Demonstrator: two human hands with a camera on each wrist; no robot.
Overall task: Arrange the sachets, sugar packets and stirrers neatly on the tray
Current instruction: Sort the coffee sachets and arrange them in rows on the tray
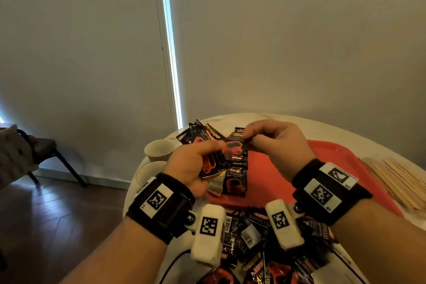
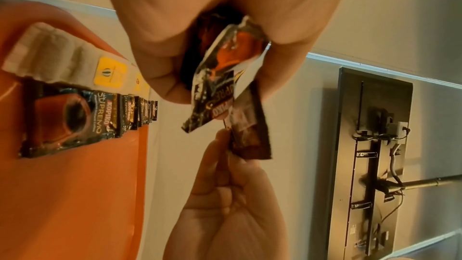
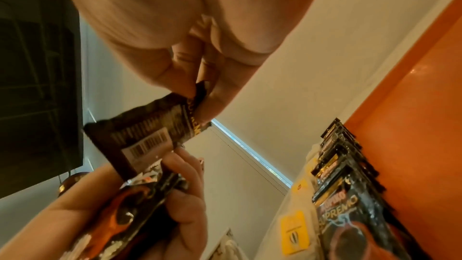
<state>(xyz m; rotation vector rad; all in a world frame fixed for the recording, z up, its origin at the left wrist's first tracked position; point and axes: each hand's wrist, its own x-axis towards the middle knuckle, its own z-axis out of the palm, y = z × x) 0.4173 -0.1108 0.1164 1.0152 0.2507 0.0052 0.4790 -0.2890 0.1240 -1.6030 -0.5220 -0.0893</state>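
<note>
Both hands are raised over the left end of the red tray (image 1: 334, 163). My left hand (image 1: 214, 152) grips a small bunch of black-and-red coffee sachets (image 1: 211, 165). One more sachet (image 1: 235, 145) sticks out of that bunch, and my right hand (image 1: 247, 138) pinches its end between thumb and fingertips. The right wrist view shows that sachet (image 3: 150, 131) barcode side out. On the tray lies an overlapping row of sachets (image 1: 237, 177), with white sugar packets (image 1: 215, 188) beside it. Wooden stirrers (image 1: 396, 182) lie on the table, right of the tray.
Loose sachets (image 1: 253, 237) are heaped on the table's near edge, under my wrists, and another pile (image 1: 200, 134) lies at the far left. Two paper cups (image 1: 159, 148) stand left of the tray. A chair (image 1: 46, 150) stands by the wall, left.
</note>
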